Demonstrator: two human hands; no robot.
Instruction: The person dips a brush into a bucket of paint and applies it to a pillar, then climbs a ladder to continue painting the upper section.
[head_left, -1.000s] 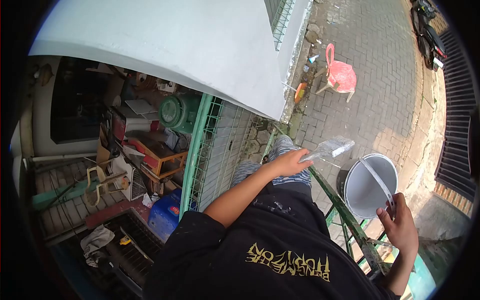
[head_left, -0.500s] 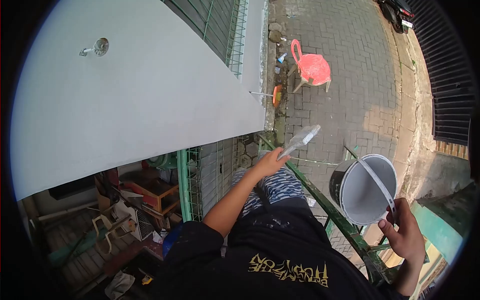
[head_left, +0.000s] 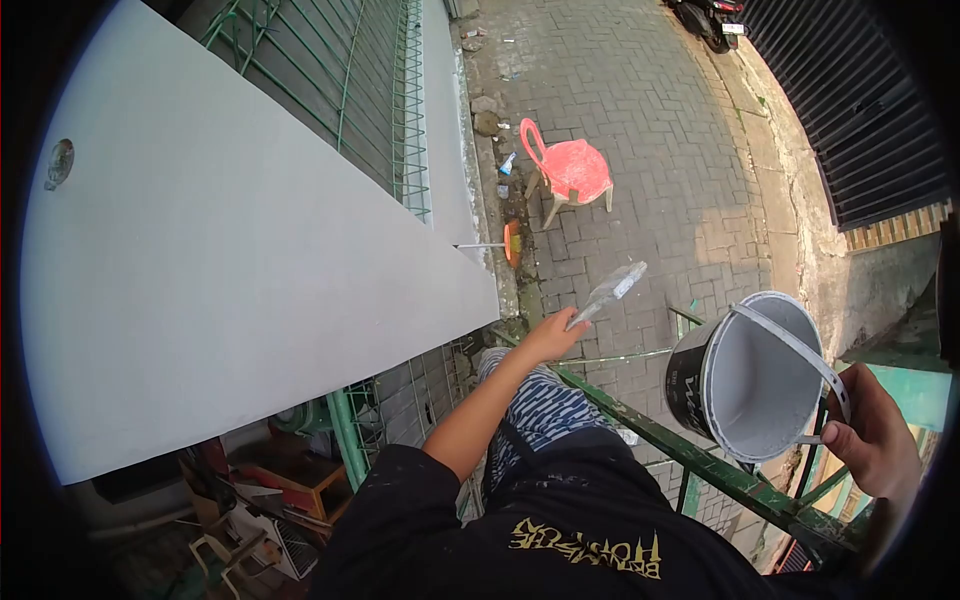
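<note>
My left hand (head_left: 553,335) is closed around the near end of a thin object in clear plastic (head_left: 612,291), with a whitish part near its far end; what the plastic covers is too small to tell. My right hand (head_left: 872,440) grips the handle of a bucket (head_left: 765,375), dark outside with lettering and light grey inside. The bucket hangs tilted, its open mouth towards me, over the green metal rail (head_left: 660,425). No contents show inside it.
A large pale panel (head_left: 250,270) fills the left. Far below on the paved lane (head_left: 650,130) stand a red chair (head_left: 577,170) and a parked motorcycle (head_left: 712,22). Green bars (head_left: 340,90) run along the wall. Wooden items (head_left: 300,485) lie at lower left.
The view has turned, so the panel and chair appear lower and further left. The bucket and my right hand have shifted right in view. Both hands keep their hold.
</note>
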